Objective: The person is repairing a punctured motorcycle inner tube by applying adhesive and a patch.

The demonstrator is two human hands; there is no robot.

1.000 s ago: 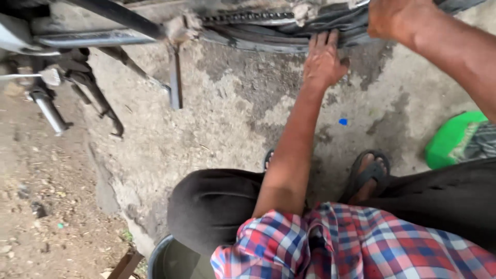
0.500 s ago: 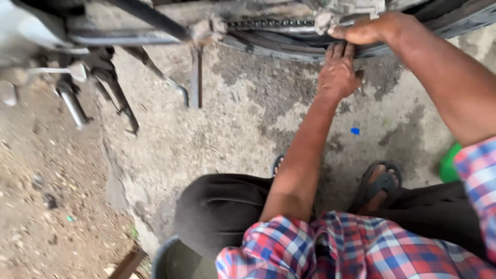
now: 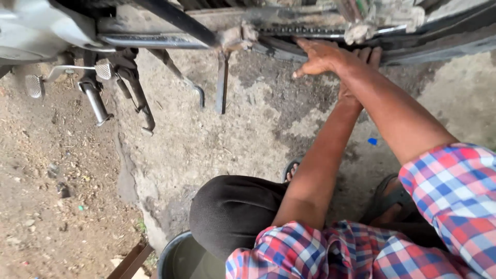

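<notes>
nearest the camera is a red, blue and white checked shirt (image 3: 361, 253), with a bent knee in dark trousers (image 3: 232, 212) just beyond it and the rim of a dark bucket (image 3: 168, 253) at the bottom edge. two sandalled feet (image 3: 387, 199) rest on the stained concrete floor (image 3: 232, 144), and a small blue scrap (image 3: 372, 141) lies near the right forearm.

both arms reach away toward a motorcycle standing across the top of the view. the right hand (image 3: 323, 57) is the upper and nearer one: fingers spread flat, palm down, pressed against the dark tyre (image 3: 439, 44) just under the drive chain (image 3: 299, 30). the left hand (image 3: 361, 64) lies beneath it, mostly hidden; only fingertips show past the right wrist, touching the same tyre, so i cannot tell whether it grips or merely rests there.

the tyre and chain run left to right, their long axis across the view, directly ahead of both hands.

farther left, apart from the hands, hang a side stand (image 3: 221, 82), a footpeg (image 3: 95, 103) and a brake pedal (image 3: 35, 85) above loose dirt.
</notes>
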